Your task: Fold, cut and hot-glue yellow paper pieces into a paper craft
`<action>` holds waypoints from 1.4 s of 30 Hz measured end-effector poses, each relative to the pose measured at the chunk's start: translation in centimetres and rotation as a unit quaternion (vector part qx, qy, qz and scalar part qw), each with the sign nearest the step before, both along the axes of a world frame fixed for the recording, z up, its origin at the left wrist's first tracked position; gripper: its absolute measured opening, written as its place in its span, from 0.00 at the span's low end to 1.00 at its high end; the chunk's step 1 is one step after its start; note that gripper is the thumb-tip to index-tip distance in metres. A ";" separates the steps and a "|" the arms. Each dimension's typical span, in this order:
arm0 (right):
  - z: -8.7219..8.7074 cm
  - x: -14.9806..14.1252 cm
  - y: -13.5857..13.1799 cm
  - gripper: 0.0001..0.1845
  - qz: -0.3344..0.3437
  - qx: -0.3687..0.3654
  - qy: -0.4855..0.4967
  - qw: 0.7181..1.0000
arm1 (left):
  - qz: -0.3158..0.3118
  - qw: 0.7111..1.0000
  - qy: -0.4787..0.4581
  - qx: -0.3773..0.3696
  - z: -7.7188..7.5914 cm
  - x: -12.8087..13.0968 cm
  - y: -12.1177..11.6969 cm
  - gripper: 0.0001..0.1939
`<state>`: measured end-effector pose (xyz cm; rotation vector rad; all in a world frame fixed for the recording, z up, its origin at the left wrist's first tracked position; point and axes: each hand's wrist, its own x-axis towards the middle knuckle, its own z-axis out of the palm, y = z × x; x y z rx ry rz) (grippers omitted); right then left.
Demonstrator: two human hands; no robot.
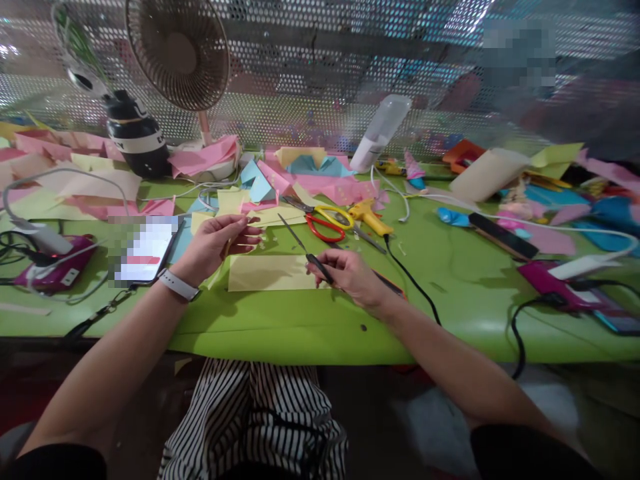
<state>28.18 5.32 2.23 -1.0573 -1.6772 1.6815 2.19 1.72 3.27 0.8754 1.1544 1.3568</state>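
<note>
While the right hand (350, 273) grips scissors (313, 261) pointing toward eleven o'clock, the left hand (219, 239) curls, pinch unclear; paper (265, 273) stretches nine-to-three.

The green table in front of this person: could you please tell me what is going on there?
A person has both hands over the green table. The right hand holds a thin, dark-handled tool, its tip pointing forward and to the left. The left hand is raised with bent fingers; whether it holds something small is unclear. A pale yellow paper strip lies on the table. Beyond it are a red scissor handle and a yellow glue gun.
</note>
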 end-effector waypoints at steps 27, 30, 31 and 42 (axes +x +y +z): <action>-1.3 0.0 -0.2 0.24 0.048 0.004 -0.024 0.999 | -0.060 0.998 -0.020 0.008 -0.6 1.8 -0.9 0.08; -1.1 -0.1 -0.3 0.25 0.044 0.008 -0.024 0.999 | -0.052 0.998 -0.027 0.012 -0.6 1.9 -0.9 0.08; -1.1 -0.1 -0.3 0.25 0.043 0.010 -0.022 0.999 | -0.047 0.998 -0.027 0.012 -0.6 1.9 -0.9 0.08; -0.8 -0.2 -0.6 0.25 0.051 0.017 -0.033 0.998 | -0.059 0.998 -0.024 -0.005 -0.7 2.1 -1.0 0.07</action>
